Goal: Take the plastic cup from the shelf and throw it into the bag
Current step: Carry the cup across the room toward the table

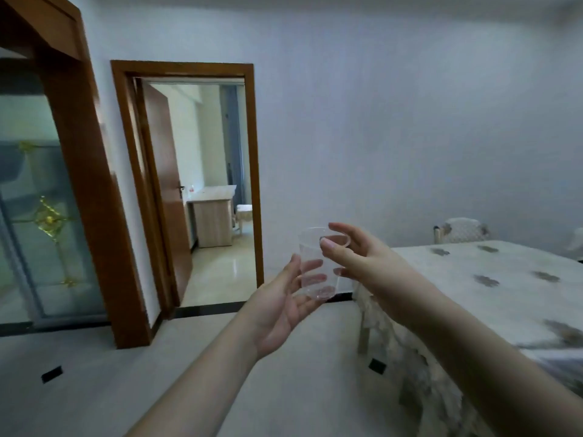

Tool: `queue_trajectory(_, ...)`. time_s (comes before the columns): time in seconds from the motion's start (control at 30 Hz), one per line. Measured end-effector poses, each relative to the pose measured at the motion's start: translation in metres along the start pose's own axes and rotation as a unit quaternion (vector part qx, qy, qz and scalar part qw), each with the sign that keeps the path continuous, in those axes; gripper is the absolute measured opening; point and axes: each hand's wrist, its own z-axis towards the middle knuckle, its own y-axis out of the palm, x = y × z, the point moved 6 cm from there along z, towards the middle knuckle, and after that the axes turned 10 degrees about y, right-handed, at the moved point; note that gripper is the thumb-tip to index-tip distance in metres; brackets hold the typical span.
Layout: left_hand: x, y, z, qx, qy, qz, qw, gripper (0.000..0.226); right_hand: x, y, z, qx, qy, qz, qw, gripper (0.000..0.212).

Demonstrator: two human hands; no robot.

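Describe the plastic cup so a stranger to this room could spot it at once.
Start at the open wooden doorway in the white wall, then look lower right, before the cloth-covered table. There both hands hold the plastic cup upright: left hand round its base, right hand at its rim. It is the only see-through thing there.

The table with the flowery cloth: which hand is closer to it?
Right. The right hand pinches the clear cup's rim just beside the table's near corner. The left hand cradles the cup's bottom, farther away toward the doorway.
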Motion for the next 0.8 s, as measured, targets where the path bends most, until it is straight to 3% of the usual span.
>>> queue_trajectory(0.23, -0.054, 0.035, 0.07, -0.099, -0.054, -0.05, 0.992, 0.046, 0.05, -0.058, 0.026, 0.094, 0.036, 0.019, 0.995, 0.092)
queue_trajectory(0.43, -0.092, 0.071, 0.133, -0.142, -0.102, -0.042, 0.984, 0.054, 0.074, -0.108, 0.046, 0.182, 0.059, 0.033, 0.981, 0.079)
queue_trajectory(0.8, -0.185, 0.2, 0.187, -0.264, -0.183, -0.054, 0.946, 0.057, 0.113, -0.232, 0.0, 0.328, 0.096, 0.0, 0.94, 0.065)
